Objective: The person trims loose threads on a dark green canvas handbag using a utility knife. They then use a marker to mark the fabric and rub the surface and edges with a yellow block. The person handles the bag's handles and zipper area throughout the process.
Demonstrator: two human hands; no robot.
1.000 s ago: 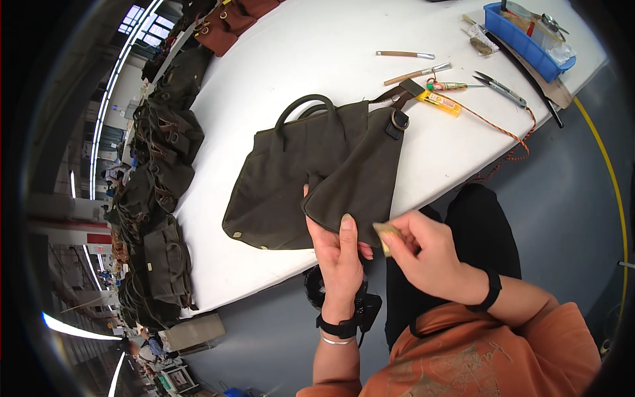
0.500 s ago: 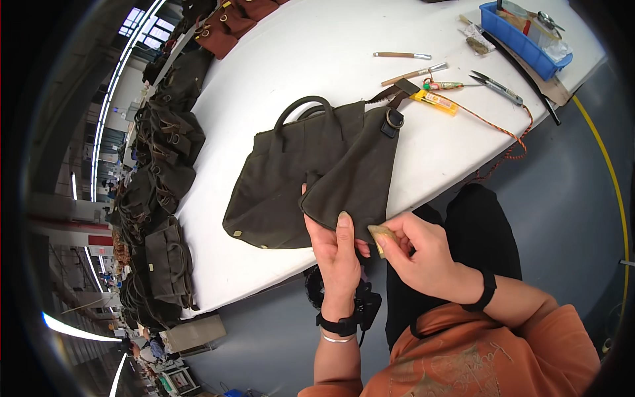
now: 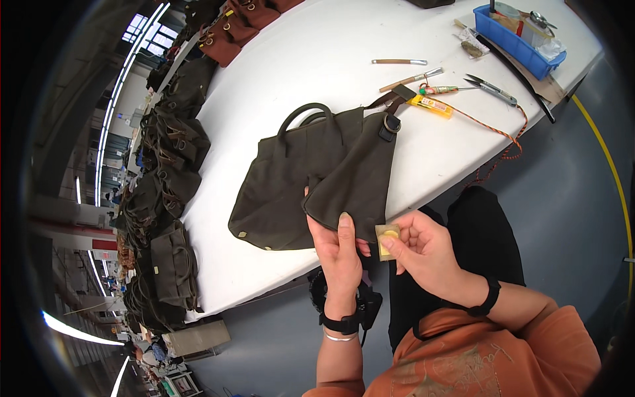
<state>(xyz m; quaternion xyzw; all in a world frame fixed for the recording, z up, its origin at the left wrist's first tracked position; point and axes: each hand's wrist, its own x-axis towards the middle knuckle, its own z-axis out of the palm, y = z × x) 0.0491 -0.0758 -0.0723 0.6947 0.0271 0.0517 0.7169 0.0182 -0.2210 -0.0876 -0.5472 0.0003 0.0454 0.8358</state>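
Gripping the dark bag [image 3: 311, 172] corner, left hand [image 3: 337, 255] fingers clenched; right hand [image 3: 423, 255] fingers pinch a small yellow block [image 3: 386, 239].

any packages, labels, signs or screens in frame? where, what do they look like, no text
Yellow flat pack: on the white table past the bag, oblong, yellow with red print.
Small tan tag: pinched in the right hand at the bag's near corner, squarish, pale yellow.
Red-and-white sign: far left background, a narrow band.
No screens visible.
The left hand grips the bag's corner.
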